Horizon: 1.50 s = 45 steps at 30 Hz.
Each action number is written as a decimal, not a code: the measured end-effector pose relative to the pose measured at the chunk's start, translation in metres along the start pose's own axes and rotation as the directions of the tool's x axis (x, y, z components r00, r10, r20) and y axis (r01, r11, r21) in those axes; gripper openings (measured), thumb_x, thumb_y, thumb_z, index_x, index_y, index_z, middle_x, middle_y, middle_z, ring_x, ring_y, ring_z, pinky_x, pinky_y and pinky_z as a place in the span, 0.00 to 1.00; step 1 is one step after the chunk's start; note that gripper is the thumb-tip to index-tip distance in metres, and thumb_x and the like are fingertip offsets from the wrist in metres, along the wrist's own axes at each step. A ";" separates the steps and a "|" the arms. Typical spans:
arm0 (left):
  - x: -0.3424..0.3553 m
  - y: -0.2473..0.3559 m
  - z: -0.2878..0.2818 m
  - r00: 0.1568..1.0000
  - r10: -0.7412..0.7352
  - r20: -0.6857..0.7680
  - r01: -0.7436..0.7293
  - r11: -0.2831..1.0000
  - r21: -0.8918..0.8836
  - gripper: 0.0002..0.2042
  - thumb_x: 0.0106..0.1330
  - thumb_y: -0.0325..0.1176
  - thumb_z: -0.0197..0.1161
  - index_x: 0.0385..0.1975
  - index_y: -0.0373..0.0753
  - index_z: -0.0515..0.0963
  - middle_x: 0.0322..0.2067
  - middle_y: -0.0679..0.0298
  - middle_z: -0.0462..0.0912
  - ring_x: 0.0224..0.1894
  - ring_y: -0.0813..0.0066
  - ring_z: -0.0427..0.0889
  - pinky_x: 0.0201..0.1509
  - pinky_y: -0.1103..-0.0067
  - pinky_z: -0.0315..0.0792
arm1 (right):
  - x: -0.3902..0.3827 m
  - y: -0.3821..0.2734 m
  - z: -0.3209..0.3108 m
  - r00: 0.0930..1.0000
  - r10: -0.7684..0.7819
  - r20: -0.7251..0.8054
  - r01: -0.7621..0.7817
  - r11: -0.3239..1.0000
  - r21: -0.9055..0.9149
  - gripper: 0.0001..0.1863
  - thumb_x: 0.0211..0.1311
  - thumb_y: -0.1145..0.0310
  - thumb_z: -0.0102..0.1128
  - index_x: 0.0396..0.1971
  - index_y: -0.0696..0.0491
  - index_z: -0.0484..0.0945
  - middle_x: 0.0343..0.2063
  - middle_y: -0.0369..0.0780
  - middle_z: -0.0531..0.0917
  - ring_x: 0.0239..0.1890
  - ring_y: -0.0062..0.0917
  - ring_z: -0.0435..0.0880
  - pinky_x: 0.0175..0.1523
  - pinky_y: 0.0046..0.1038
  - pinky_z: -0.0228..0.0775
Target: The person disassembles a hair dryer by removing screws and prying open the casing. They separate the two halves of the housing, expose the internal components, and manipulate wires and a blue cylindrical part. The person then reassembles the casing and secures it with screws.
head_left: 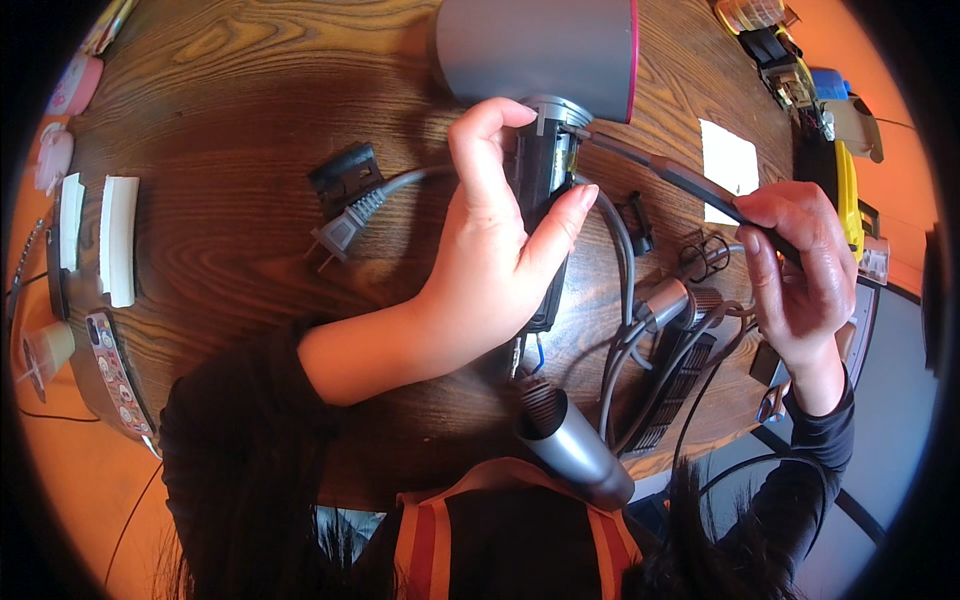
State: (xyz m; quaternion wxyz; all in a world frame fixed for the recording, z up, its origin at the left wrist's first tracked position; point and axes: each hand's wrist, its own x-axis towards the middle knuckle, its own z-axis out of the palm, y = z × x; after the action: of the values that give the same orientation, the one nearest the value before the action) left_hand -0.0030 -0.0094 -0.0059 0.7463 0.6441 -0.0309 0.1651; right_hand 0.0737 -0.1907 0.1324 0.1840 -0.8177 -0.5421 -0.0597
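Where the left forearm slants up from the lower left of the frame, bare below a pushed-back black sleeve [245,415], I see the left hand [500,230] closed around the exposed black handle core [537,165] of a grey hair dryer [540,55]. That dryer sits at the upper centre, its head reaching the top edge and its core running down toward mid-frame. From my distant seat, I make out the index finger bent in a hook, its tip at the silver collar [556,108], while the thumb stretches up and right across the core. I cannot see the other fingers' tips.

At the right of the frame, the other forearm rises steeply from the lower right, and I find the right hand [805,265] pinching a slim dark tool [690,183] between thumb and index finger. It slopes up and left, its thin end at the core just under the collar; I cannot tell whether they touch. Below, at the lower centre, I see a silver tube [585,460] tilted near the person's front, with a grey cord [625,245] looping to its right.
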 end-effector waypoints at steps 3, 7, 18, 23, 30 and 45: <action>0.000 0.000 0.000 1.000 0.001 -0.003 -0.001 1.000 -0.002 0.25 0.61 0.18 0.51 0.52 0.43 0.47 0.46 0.54 0.63 0.32 0.79 0.72 0.28 0.84 0.75 | -0.002 -0.002 0.003 0.996 -0.087 0.012 0.087 0.996 -0.018 0.14 0.42 0.84 0.63 0.34 0.63 0.76 0.29 0.43 0.79 0.29 0.28 0.79 0.32 0.23 0.72; 0.000 0.000 0.000 1.000 -0.005 -0.005 0.005 1.000 0.005 0.25 0.61 0.18 0.52 0.52 0.43 0.47 0.45 0.54 0.63 0.31 0.79 0.72 0.28 0.84 0.75 | -0.007 -0.005 0.010 0.972 -0.228 0.057 0.228 0.974 -0.001 0.17 0.39 0.81 0.66 0.34 0.65 0.77 0.27 0.45 0.76 0.25 0.28 0.78 0.25 0.24 0.72; 0.001 0.000 0.000 1.000 0.008 -0.003 -0.008 1.000 0.014 0.25 0.61 0.18 0.52 0.52 0.43 0.47 0.45 0.54 0.64 0.31 0.78 0.73 0.28 0.84 0.74 | -0.007 -0.005 -0.002 0.990 0.134 0.034 -0.138 0.975 0.177 0.13 0.53 0.69 0.63 0.35 0.61 0.76 0.24 0.40 0.80 0.25 0.22 0.80 0.28 0.17 0.71; 0.000 0.001 0.000 1.000 -0.013 0.000 0.013 0.999 -0.038 0.25 0.61 0.18 0.51 0.52 0.43 0.47 0.45 0.54 0.64 0.31 0.78 0.72 0.29 0.84 0.74 | -0.007 -0.009 0.002 0.854 0.520 0.027 -0.470 0.747 0.471 0.11 0.63 0.70 0.51 0.42 0.60 0.70 0.29 0.35 0.76 0.19 0.11 0.73 0.23 0.10 0.61; 0.001 0.000 0.000 1.000 0.008 0.001 -0.008 1.000 -0.013 0.25 0.61 0.18 0.51 0.52 0.43 0.47 0.46 0.54 0.63 0.32 0.79 0.72 0.29 0.84 0.75 | 0.001 -0.005 -0.001 0.851 0.523 0.041 -0.464 0.714 0.525 0.09 0.62 0.75 0.50 0.41 0.59 0.68 0.32 0.35 0.75 0.23 0.11 0.73 0.27 0.10 0.63; 0.000 0.000 -0.001 1.000 -0.003 0.004 0.004 1.000 -0.017 0.25 0.61 0.18 0.51 0.52 0.43 0.47 0.47 0.53 0.63 0.33 0.79 0.72 0.29 0.84 0.75 | 0.005 -0.011 0.006 0.953 0.298 -0.049 -0.273 0.919 0.283 0.13 0.67 0.68 0.42 0.47 0.57 0.63 0.23 0.33 0.72 0.18 0.09 0.66 0.23 0.09 0.55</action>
State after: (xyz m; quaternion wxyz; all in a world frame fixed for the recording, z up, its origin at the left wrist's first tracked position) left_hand -0.0032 -0.0086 -0.0059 0.7519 0.6382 -0.0327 0.1622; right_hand 0.0653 -0.1807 0.1309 0.3262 -0.8513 -0.4110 0.0059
